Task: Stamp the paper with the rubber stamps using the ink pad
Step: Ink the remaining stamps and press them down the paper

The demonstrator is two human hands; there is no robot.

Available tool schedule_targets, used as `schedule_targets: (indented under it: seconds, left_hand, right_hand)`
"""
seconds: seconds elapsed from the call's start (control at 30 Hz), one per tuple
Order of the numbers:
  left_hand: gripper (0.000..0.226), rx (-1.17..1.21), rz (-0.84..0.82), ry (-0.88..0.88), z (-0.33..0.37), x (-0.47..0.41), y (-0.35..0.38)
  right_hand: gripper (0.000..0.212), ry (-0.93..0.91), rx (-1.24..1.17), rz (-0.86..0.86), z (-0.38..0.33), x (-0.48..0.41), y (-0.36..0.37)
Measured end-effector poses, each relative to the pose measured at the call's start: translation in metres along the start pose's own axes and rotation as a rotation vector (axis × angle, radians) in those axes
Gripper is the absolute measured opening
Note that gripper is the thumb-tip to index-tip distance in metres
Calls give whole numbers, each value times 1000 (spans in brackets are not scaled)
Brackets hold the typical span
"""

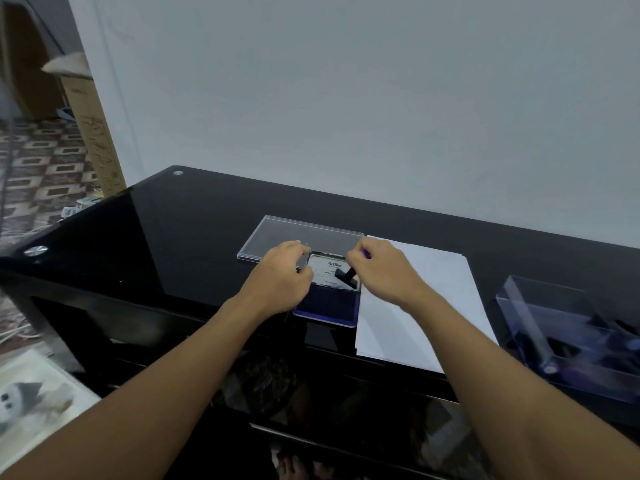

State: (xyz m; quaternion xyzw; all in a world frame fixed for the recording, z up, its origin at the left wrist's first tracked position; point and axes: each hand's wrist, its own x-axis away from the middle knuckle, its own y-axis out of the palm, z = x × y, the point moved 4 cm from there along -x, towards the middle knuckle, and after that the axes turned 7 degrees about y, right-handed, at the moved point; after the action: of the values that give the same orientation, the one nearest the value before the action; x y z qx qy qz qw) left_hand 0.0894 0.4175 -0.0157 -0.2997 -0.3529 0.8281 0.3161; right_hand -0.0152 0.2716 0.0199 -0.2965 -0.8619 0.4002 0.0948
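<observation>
On black desk (173,237): open blue ink pad (325,303), L fingers (300,246) round its lid (327,270), R fingers (354,259) tight on purple-black stamp (346,276).

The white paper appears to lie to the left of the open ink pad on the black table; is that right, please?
Not quite: the head view shows the white paper lying to the right of the open ink pad on the black table.

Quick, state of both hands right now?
Left hand: fingers curled on the ink pad's left edge, holding it.
Right hand: grips a purple-handled rubber stamp.
</observation>
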Motion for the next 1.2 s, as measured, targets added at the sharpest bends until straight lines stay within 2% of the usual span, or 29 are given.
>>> schedule_targets:
  seconds: [0.4,0.57,0.7,0.9,1.2]
  left_hand:
    - [49,-8,-90,18,30,-46,19]
    - [48,-4,-166,-10,33,-62,31]
    - [27,-15,-167,-16,30,-76,39]
    - [30,10,-186,-22,28,-85,50]
    - [32,5,-199,-38,23,-88,56]
  right_hand:
    - [21,92,41,-5,28,-14,-47]
    - [24,78,103,-44,34,-25,-41]
    - [27,38,257,-111,37,-30,-30]
    - [26,2,359,-172,43,-33,-17]
    - [26,-27,393,-172,44,-37,-12]
